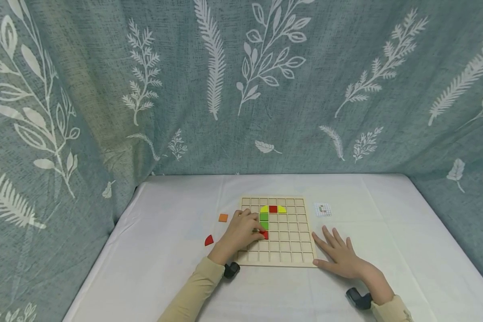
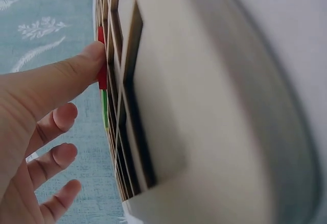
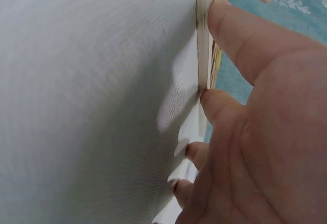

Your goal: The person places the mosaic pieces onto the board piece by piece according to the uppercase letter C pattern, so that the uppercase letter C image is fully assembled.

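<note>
A wooden grid board (image 1: 281, 256) lies on the white table. My left hand (image 1: 241, 230) reaches over its left part, thumb and index finger at a red square tile (image 1: 265, 235). In the left wrist view the thumb (image 2: 76, 73) is against that red tile (image 2: 102, 76); the other visible fingers hang loosely bent. Above it in the same column are green tiles (image 1: 264, 216), partly covered by the hand. Yellow quarter-round tiles (image 1: 281, 209) flank another red square (image 1: 273, 209) near the top. My right hand (image 1: 342, 258) lies spread, thumb and index finger touching the board's right edge.
Left of the board lie an orange square tile (image 1: 223, 218) and a red quarter-round tile (image 1: 209, 240). A small printed pattern card (image 1: 322, 209) lies to the right of the board. A patterned blue-green curtain (image 1: 241, 134) hangs behind the table.
</note>
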{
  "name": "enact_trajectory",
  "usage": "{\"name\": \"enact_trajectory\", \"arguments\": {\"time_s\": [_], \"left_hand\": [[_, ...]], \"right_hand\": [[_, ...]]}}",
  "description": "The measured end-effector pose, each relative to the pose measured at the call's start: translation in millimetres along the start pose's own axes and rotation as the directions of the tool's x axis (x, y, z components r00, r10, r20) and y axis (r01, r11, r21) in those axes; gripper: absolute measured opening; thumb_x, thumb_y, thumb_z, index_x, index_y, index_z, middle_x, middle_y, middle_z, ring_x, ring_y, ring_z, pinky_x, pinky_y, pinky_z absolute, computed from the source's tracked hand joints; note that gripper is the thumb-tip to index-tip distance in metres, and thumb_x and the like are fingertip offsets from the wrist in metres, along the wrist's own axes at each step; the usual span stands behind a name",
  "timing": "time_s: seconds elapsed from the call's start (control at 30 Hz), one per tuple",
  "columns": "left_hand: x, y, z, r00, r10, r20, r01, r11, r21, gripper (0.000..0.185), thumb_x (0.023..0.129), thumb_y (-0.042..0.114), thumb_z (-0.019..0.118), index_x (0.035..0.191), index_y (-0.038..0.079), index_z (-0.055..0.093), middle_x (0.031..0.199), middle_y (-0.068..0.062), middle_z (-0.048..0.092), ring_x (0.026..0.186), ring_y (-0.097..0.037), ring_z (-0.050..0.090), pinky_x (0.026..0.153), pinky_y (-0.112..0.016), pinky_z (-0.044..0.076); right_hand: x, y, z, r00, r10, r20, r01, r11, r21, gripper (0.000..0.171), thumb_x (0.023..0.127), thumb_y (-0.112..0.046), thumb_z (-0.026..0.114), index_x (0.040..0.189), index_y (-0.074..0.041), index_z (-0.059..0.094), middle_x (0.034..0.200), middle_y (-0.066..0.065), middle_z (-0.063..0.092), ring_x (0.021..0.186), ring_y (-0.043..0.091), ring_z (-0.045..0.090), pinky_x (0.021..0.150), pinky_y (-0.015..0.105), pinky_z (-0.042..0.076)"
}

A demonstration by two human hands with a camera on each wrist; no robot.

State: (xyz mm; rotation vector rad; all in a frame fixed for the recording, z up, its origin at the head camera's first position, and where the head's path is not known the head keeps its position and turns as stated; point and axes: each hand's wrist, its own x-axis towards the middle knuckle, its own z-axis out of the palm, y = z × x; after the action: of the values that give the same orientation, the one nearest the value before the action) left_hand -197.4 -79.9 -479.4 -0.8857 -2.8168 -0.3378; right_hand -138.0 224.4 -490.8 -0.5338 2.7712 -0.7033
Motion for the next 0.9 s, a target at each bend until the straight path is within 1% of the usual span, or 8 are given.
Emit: {"name": "enact_trajectory", "arguments": {"time_s": [0.13,0.3,0.43,0.67,0.77,0.9], "left_hand": [[0.9,-0.9,3.3,1.000,-0.011,-0.007,0.011,0.999,-0.045,0.018,0.074,0.039,0.074,0.084,0.025,0.076,0.079,0.010,0.058,0.073,-0.009,0.038,0.078,-0.033,0.035],[1.1,-3.9,6.9,0.999,-0.040,0.004,0.040,0.993,-0.112,0.017,0.073,0.039,0.075,0.084,0.026,0.076,0.080,0.011,0.058,0.072,-0.008,0.037,0.074,-0.032,0.033],[-0.3,-5.1,7.1,0.999,-0.047,0.014,0.048,0.990,-0.133,0.017,0.074,0.039,0.074,0.085,0.027,0.075,0.080,0.011,0.058,0.072,-0.007,0.038,0.076,-0.034,0.035],[-4.4,-6.4,3.3,0.998,-0.066,-0.007,0.064,0.978,-0.199,0.018,0.075,0.037,0.075,0.089,0.026,0.075,0.080,0.010,0.059,0.075,-0.008,0.043,0.083,-0.042,0.036],[-6.2,-8.0,2.3,0.996,-0.090,-0.002,0.087,0.968,-0.235,0.019,0.075,0.036,0.075,0.090,0.024,0.075,0.079,0.009,0.058,0.073,-0.008,0.043,0.083,-0.041,0.035],[-8.5,-11.0,-0.3,0.994,-0.114,0.002,0.110,0.957,-0.267,0.019,0.076,0.034,0.075,0.092,0.024,0.075,0.074,0.010,0.055,0.070,-0.008,0.041,0.077,-0.036,0.033]], "right_hand": [[0,0,1,1.000,0.002,-0.006,-0.002,1.000,0.004,0.074,0.086,-0.051,0.055,0.145,-0.013,0.031,0.152,0.025,0.010,0.136,0.050,-0.001,0.098,0.070,-0.008],[0,1,2,1.000,0.004,0.004,-0.004,1.000,0.007,0.075,0.086,-0.052,0.054,0.145,-0.013,0.030,0.152,0.024,0.009,0.136,0.050,-0.002,0.098,0.070,-0.009],[0,1,2,1.000,0.007,0.012,-0.008,1.000,0.012,0.075,0.086,-0.052,0.054,0.146,-0.013,0.030,0.152,0.024,0.008,0.136,0.050,-0.003,0.098,0.070,-0.009],[-1,0,0,1.000,0.003,0.015,-0.003,1.000,0.015,0.075,0.086,-0.051,0.055,0.146,-0.013,0.030,0.152,0.025,0.008,0.136,0.050,-0.003,0.098,0.070,-0.010],[0,0,-1,1.000,0.001,0.016,-0.001,1.000,0.014,0.075,0.086,-0.051,0.054,0.146,-0.013,0.030,0.152,0.025,0.008,0.137,0.050,-0.003,0.098,0.070,-0.010],[0,1,0,1.000,0.002,0.019,-0.003,1.000,0.012,0.075,0.086,-0.051,0.054,0.146,-0.013,0.029,0.152,0.024,0.007,0.137,0.049,-0.004,0.098,0.069,-0.010]]}}
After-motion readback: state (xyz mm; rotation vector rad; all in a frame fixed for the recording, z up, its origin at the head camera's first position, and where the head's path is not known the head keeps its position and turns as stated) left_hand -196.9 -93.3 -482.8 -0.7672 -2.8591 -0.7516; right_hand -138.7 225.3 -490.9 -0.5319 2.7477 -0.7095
